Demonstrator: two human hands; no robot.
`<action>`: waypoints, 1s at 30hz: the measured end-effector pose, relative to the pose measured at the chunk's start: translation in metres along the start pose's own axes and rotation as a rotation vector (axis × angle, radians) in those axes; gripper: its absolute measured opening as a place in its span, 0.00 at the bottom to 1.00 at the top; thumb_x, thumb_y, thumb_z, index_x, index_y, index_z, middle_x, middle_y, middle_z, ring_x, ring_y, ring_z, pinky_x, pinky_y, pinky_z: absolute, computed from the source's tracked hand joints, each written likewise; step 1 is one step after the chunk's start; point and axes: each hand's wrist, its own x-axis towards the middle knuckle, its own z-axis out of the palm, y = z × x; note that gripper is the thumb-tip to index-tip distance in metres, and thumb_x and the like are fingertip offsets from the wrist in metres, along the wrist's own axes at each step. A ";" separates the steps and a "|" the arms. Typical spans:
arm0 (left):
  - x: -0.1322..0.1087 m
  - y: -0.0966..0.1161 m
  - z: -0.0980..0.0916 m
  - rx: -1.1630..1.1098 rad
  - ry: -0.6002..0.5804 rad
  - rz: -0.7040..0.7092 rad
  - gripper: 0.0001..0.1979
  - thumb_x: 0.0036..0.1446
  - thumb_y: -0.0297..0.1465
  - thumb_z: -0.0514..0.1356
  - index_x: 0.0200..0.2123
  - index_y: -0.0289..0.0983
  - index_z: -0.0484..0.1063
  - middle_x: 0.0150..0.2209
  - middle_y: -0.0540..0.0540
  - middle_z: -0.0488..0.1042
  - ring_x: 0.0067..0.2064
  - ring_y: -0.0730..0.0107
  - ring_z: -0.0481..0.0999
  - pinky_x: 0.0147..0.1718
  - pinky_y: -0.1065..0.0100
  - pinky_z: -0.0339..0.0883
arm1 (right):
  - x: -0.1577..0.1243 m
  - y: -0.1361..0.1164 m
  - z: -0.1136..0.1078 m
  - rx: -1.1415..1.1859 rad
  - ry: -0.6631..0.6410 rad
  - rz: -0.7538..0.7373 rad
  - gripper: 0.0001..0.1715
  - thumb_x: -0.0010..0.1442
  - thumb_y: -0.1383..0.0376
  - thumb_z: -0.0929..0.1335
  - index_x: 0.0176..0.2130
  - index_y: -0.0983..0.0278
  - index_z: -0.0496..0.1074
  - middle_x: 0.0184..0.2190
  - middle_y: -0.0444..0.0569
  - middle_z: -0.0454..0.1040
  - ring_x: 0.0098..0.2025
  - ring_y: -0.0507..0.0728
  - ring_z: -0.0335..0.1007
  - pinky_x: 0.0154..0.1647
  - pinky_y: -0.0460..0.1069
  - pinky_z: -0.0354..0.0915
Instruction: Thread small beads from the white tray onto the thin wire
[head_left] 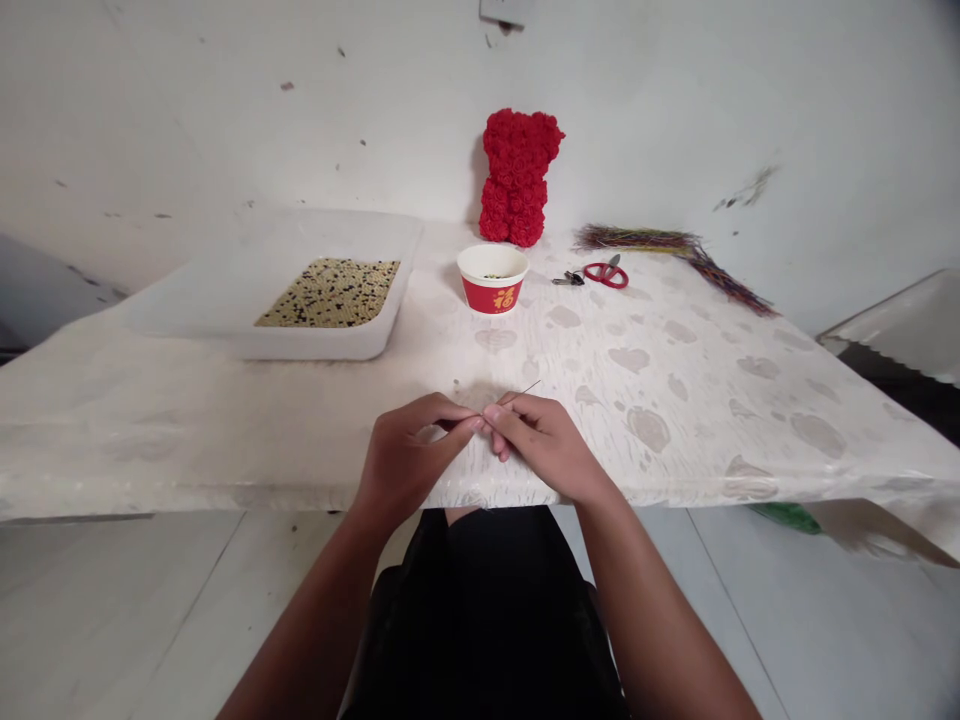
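Left hand (411,456) and right hand (544,444) together pinch a thin needle (531,386); red bowl (492,296) reads 福

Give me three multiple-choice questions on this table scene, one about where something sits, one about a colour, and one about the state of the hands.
1. Where do the red-handled scissors lie relative to the round red-and-white paper bowl?
A) To its right
B) To its left
C) Inside it

2. What colour is the teddy bear made of roses?
A) White
B) Green
C) Red

3. How are the left hand and right hand placed?
A) Far apart, lying flat
B) Close together, at a thin needle-like wire
C) Both inside the bowl

Answers:
1. A, the scissors lie just right of the bowl.
2. C, its roses are red.
3. B, the hands meet at the wire near the table's front edge.
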 end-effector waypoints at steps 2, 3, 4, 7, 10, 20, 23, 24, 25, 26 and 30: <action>-0.002 -0.002 0.002 0.030 0.008 0.080 0.01 0.57 0.29 0.67 0.32 0.40 0.80 0.31 0.52 0.80 0.34 0.73 0.78 0.36 0.70 0.70 | 0.000 0.000 0.000 0.002 -0.010 -0.017 0.22 0.68 0.55 0.67 0.25 0.62 0.71 0.25 0.42 0.70 0.29 0.51 0.69 0.35 0.48 0.65; -0.002 -0.003 0.002 0.041 0.012 0.111 0.02 0.57 0.29 0.67 0.32 0.40 0.80 0.30 0.52 0.79 0.33 0.73 0.77 0.35 0.71 0.69 | 0.000 0.000 0.000 0.003 -0.014 -0.023 0.22 0.68 0.56 0.67 0.25 0.62 0.71 0.25 0.42 0.70 0.29 0.51 0.68 0.36 0.48 0.65; -0.002 -0.004 0.003 0.048 0.012 0.136 0.02 0.57 0.28 0.67 0.32 0.39 0.80 0.30 0.52 0.79 0.33 0.74 0.77 0.35 0.71 0.69 | 0.000 0.000 0.000 0.001 -0.018 -0.027 0.22 0.68 0.56 0.67 0.24 0.62 0.70 0.25 0.42 0.70 0.29 0.52 0.68 0.36 0.48 0.65; -0.003 -0.005 0.003 0.061 0.004 0.185 0.02 0.58 0.27 0.66 0.32 0.39 0.80 0.30 0.53 0.79 0.33 0.75 0.77 0.34 0.72 0.69 | 0.001 0.001 0.000 -0.011 -0.026 -0.028 0.21 0.67 0.59 0.68 0.24 0.62 0.70 0.25 0.42 0.70 0.30 0.52 0.68 0.36 0.49 0.65; -0.002 -0.005 0.002 0.076 -0.018 0.187 0.03 0.58 0.26 0.65 0.32 0.39 0.79 0.30 0.53 0.78 0.33 0.75 0.77 0.34 0.72 0.68 | 0.001 0.002 -0.001 -0.014 -0.025 -0.009 0.19 0.67 0.60 0.68 0.24 0.62 0.70 0.25 0.42 0.70 0.29 0.52 0.68 0.36 0.49 0.65; -0.001 -0.002 -0.001 0.101 -0.124 0.135 0.05 0.60 0.28 0.62 0.31 0.40 0.77 0.30 0.54 0.77 0.33 0.76 0.76 0.35 0.73 0.66 | -0.001 0.003 0.003 -0.047 0.071 0.008 0.21 0.62 0.63 0.70 0.19 0.63 0.68 0.21 0.42 0.69 0.24 0.51 0.64 0.28 0.48 0.60; -0.001 -0.003 -0.004 0.091 -0.054 0.060 0.04 0.59 0.29 0.63 0.31 0.39 0.77 0.31 0.54 0.78 0.34 0.75 0.76 0.36 0.73 0.67 | -0.001 0.000 -0.001 -0.055 0.362 -0.018 0.20 0.60 0.67 0.69 0.18 0.63 0.67 0.18 0.40 0.66 0.22 0.50 0.62 0.27 0.48 0.59; -0.001 -0.003 -0.005 0.082 0.002 0.020 0.04 0.58 0.30 0.64 0.31 0.39 0.76 0.30 0.54 0.78 0.33 0.75 0.76 0.36 0.73 0.67 | -0.001 -0.004 -0.004 -0.045 0.517 -0.052 0.20 0.61 0.68 0.68 0.18 0.63 0.67 0.17 0.40 0.65 0.23 0.50 0.61 0.27 0.48 0.60; 0.000 -0.004 -0.006 0.068 0.063 -0.017 0.04 0.58 0.31 0.64 0.30 0.39 0.76 0.30 0.54 0.78 0.33 0.75 0.76 0.35 0.74 0.67 | -0.002 -0.009 -0.007 -0.023 0.678 -0.108 0.19 0.62 0.68 0.67 0.20 0.62 0.67 0.17 0.40 0.65 0.23 0.50 0.61 0.28 0.48 0.60; 0.000 -0.004 -0.007 0.054 0.119 -0.045 0.05 0.58 0.31 0.63 0.30 0.39 0.76 0.29 0.54 0.77 0.33 0.74 0.76 0.35 0.74 0.67 | -0.003 -0.017 -0.011 0.010 0.822 -0.181 0.18 0.63 0.68 0.66 0.21 0.62 0.67 0.17 0.40 0.64 0.23 0.50 0.62 0.28 0.48 0.61; 0.001 -0.005 -0.008 0.039 0.167 -0.065 0.05 0.58 0.32 0.63 0.30 0.40 0.76 0.28 0.54 0.77 0.32 0.74 0.76 0.34 0.74 0.68 | -0.017 -0.063 -0.028 0.078 1.134 -0.614 0.14 0.61 0.69 0.66 0.24 0.61 0.67 0.19 0.40 0.63 0.19 0.51 0.59 0.19 0.49 0.59</action>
